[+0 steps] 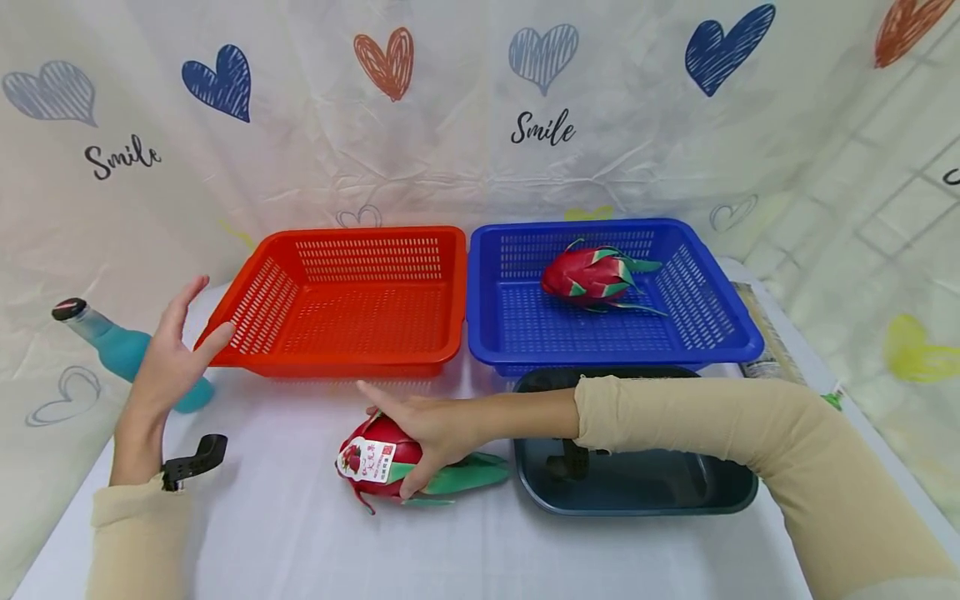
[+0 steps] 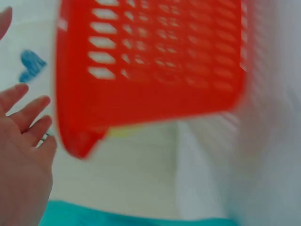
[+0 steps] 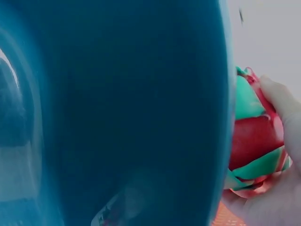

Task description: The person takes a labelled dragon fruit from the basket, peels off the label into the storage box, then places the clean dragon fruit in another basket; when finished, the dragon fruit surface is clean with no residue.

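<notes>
Judging by its plump, smooth-skinned look, the labelled dragon fruit (image 1: 405, 452) should handle as a firm, rounded thing of modest weight, perhaps a little slippery; its long green leaves (image 1: 472, 475) look bendy and easily creased. The thick red middle seems the best place to take hold, with thumb and fingers on opposite sides, rather than the leafy end. It lies on the tabletop (image 1: 300, 542) directly under the right hand (image 1: 435, 427), the leaves trailing back beneath the palm toward the wrist.

That hand grips the fruit from above: the thumb presses the near side, other fingers reach around the far side, and the forefinger sticks out straight. The left hand (image 1: 168, 358) holds nothing, its fingers spread and thumb well apart, just beside the red basket (image 1: 352, 365); whether it touches the rim I cannot tell. A blue bottle (image 1: 120, 350) stands behind that hand, to its left. Under the right forearm sits a dark tub (image 1: 637, 502).
</notes>
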A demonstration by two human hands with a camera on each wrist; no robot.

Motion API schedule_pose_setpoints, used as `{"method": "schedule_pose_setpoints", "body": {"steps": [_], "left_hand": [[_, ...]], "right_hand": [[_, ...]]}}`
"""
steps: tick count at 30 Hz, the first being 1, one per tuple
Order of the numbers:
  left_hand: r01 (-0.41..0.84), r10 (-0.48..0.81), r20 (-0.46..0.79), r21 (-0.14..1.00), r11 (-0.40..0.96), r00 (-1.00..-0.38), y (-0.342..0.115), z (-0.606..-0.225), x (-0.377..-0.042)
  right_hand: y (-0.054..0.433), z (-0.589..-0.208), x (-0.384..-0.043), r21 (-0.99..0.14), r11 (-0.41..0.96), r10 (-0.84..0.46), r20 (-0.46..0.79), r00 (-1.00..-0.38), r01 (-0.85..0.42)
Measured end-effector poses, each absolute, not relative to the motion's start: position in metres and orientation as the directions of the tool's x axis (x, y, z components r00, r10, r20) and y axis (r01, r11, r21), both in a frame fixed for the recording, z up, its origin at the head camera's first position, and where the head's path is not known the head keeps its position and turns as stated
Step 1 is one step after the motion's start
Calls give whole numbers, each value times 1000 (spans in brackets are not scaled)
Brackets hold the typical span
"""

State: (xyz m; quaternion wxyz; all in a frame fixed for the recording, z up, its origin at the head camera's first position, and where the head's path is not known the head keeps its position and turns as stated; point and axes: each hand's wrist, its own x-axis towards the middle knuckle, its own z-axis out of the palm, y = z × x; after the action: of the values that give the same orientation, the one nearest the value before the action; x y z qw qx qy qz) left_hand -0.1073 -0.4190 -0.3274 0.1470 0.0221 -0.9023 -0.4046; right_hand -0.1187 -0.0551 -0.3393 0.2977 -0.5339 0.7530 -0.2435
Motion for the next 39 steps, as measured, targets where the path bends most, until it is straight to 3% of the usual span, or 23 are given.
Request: {"method": "schedule_pose_setpoints", "body": {"steps": [4, 7, 9, 11, 15, 18, 28, 32, 39], "left_hand": [[233, -75, 389, 684, 691, -918, -392, -303, -98], [419, 109, 481, 603, 679, -870, -368, -290, -89], [528, 241, 495, 595, 607, -835, -352, -288, -85], [592, 367, 466, 655, 470, -805, -338, -292, -81], [499, 535, 287, 812, 304, -794, -318, -317, -74], [441, 583, 164, 817, 372, -796, -311, -335, -66], [443, 590, 22, 683, 581, -807, -295, -347, -43], [413, 596, -32, 692, 593, -802, -292, -359, -45], [382, 614, -18, 769, 513, -789, -289, -379, -52]], "right_hand": [[-53, -339, -113, -665, 404, -909, -215, -357, -628], [-53, -339, -110, -635, 457, -882, -231, -411, -623], [-53, -338, -109, -614, 479, -870, -238, -432, -628], [-53, -338, -109, -599, 493, -863, -242, -444, -632], [-52, -337, -107, -591, 491, -864, -238, -443, -640], [-52, -337, -107, -603, 494, -862, -247, -443, -626], [-48, -335, -108, -577, 536, -834, -251, -491, -617], [-45, -335, -109, -559, 531, -837, -232, -495, -637], [-37, -334, -108, -538, 535, -836, -229, -498, -651]]}}
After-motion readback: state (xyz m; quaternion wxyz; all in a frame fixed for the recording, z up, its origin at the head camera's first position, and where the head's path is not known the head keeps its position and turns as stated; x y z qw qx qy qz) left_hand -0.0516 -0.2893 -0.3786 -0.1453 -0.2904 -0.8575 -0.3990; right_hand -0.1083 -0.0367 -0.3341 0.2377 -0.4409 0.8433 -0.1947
